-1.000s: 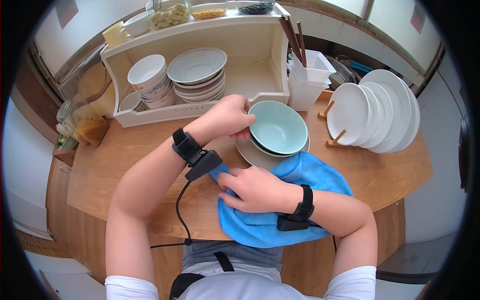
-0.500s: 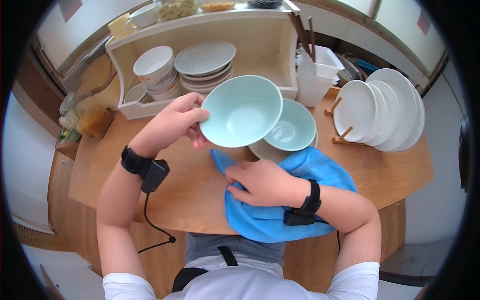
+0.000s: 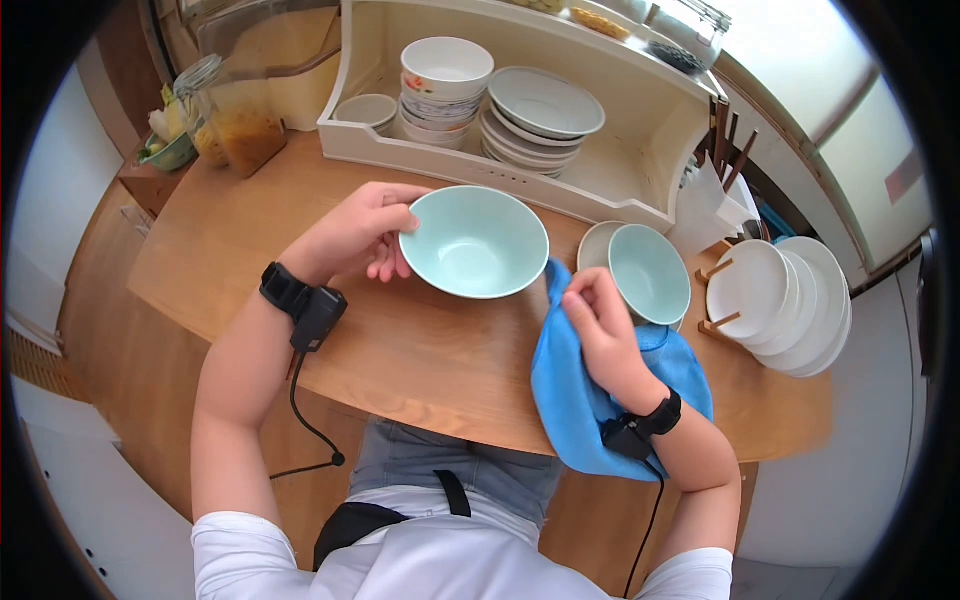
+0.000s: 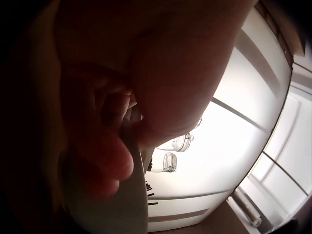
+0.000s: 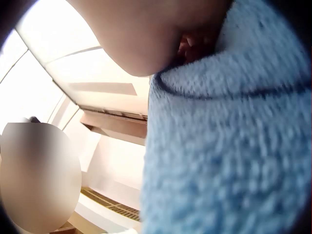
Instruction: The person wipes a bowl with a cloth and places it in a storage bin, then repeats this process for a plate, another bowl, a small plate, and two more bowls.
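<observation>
My left hand grips a pale green bowl by its left rim, thumb at the inner edge and fingers underneath. The bowl tilts a little, its hollow facing up over the table. In the left wrist view the fingertips curl against the bowl's outer wall. To the right, my right hand pinches a blue cloth, one corner of it rising near the bowl's right rim. The cloth fills much of the right wrist view. Behind that hand a second pale green bowl rests on a plate.
A cream shelf at the back holds stacked bowls and stacked plates. White plates stand in a wooden rack at the right. A white holder with chopsticks stands behind them. Jars stand at the back left.
My left hand has lifted the upper green bowl off the other one and carried it left. My right hand has raised a corner of the cloth. The head view has turned left.
</observation>
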